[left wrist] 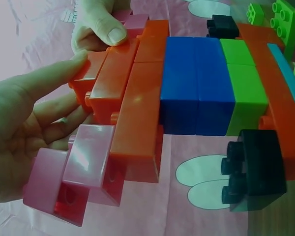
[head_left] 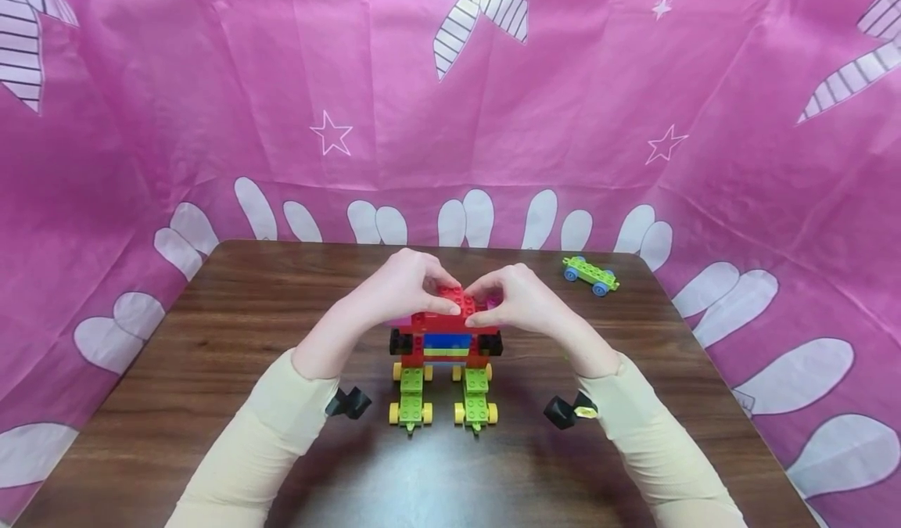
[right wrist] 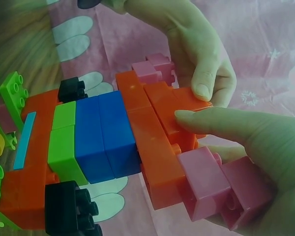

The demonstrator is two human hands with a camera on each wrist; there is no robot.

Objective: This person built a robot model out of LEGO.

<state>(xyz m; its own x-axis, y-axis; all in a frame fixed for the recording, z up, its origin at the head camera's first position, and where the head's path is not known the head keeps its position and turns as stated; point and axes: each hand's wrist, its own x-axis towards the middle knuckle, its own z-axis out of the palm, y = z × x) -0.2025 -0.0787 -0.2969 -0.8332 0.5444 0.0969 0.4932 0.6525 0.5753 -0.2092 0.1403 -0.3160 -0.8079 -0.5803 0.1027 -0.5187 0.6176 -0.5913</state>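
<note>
A toy-brick figure stands upright at mid-table. Stepped red bricks (head_left: 450, 321) form its top, above blue bricks (left wrist: 196, 88) and lime bricks (left wrist: 246, 78). Pink bricks (left wrist: 91, 152) stick out on both sides up high, black bricks (right wrist: 64, 211) lower down. Its base is two green wheeled bases (head_left: 411, 407) with yellow wheels, side by side. At the top, my left hand (head_left: 404, 284) pinches the red bricks, thumb in front and fingers behind. My right hand (head_left: 522, 299) pinches them from the other side, its thumb on the front face.
A separate green wheeled base (head_left: 590, 275) with blue wheels sits at the back right of the brown wooden table (head_left: 267, 309). Pink patterned cloth (head_left: 394, 137) hangs behind and beside the table. Black wrist cameras (head_left: 352, 403) jut inward from both sleeves.
</note>
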